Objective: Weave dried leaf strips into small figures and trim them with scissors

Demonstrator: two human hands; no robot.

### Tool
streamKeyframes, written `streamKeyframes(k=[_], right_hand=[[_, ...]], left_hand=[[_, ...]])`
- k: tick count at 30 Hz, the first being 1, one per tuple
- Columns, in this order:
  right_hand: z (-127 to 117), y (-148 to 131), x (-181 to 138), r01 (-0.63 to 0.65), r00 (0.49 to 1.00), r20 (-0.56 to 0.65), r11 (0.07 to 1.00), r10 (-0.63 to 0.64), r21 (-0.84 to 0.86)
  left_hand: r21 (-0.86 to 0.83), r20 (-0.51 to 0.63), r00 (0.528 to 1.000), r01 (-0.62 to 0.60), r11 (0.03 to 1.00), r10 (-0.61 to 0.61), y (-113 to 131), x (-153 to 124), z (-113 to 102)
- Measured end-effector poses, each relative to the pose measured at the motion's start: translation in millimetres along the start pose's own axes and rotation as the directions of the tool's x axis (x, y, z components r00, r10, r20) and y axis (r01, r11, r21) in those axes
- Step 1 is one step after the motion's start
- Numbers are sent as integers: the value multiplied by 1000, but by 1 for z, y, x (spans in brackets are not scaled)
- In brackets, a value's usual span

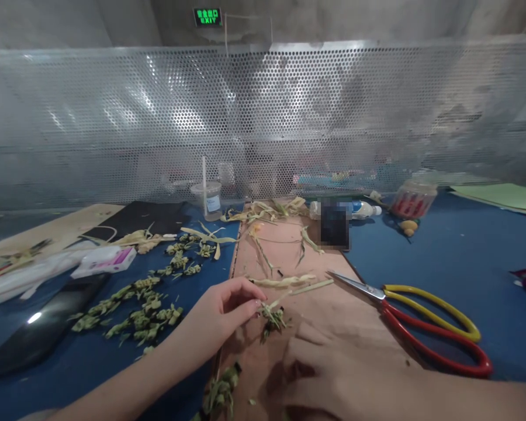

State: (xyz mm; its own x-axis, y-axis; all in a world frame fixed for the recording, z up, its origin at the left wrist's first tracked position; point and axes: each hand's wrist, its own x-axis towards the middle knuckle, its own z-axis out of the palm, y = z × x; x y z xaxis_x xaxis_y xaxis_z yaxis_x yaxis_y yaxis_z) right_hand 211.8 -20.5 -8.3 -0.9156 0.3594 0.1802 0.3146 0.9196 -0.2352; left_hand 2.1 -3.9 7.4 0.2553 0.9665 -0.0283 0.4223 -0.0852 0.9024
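My left hand (232, 304) is over the cardboard strip (346, 304), thumb and forefinger pinching a small knotted piece of green leaf strips (274, 318). A pale strip end (311, 286) sticks out from that piece to the right. My right hand (319, 368) lies low beside it, slightly blurred, with fingers curled; its fingertips and whatever they hold are hidden. Scissors (379, 295) with one yellow and one red handle rest partly open to the right. Another knotted leaf piece (223, 389) lies below my left wrist, at the cardboard's left edge.
Several knotted leaf pieces (144, 316) lie on the blue table (421, 251) at left, near a black phone (44, 327) and a tissue pack (105, 261). Dried strips (276, 210), a plastic cup (208, 202), a bottle (363, 210) and a jar (414, 200) stand or lie before the perforated metal screen (289, 105).
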Motion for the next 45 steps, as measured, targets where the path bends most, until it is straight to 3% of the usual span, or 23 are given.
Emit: streamKeyframes(k=[11, 17, 31, 41, 45], right_hand=[[-2, 3, 1, 90, 994, 44, 986, -97, 140], [-2, 1, -1, 8, 999, -54, 991, -1, 131], [-5, 4, -6, -27, 998, -51, 993, 33, 112], [-2, 10, -3, -124, 939, -294, 974, 177, 189], [2, 13, -3, -141, 928, -308, 964, 208, 226]], left_hand=[[36, 5, 1000, -18, 999, 18, -1, -2, 1], [20, 19, 999, -44, 999, 43, 1, -5, 3], [63, 90, 996, 12, 998, -18, 3, -8, 4], [94, 114, 993, -26, 995, 15, -4, -10, 8], [110, 118, 993, -25, 994, 11, -2, -10, 8]])
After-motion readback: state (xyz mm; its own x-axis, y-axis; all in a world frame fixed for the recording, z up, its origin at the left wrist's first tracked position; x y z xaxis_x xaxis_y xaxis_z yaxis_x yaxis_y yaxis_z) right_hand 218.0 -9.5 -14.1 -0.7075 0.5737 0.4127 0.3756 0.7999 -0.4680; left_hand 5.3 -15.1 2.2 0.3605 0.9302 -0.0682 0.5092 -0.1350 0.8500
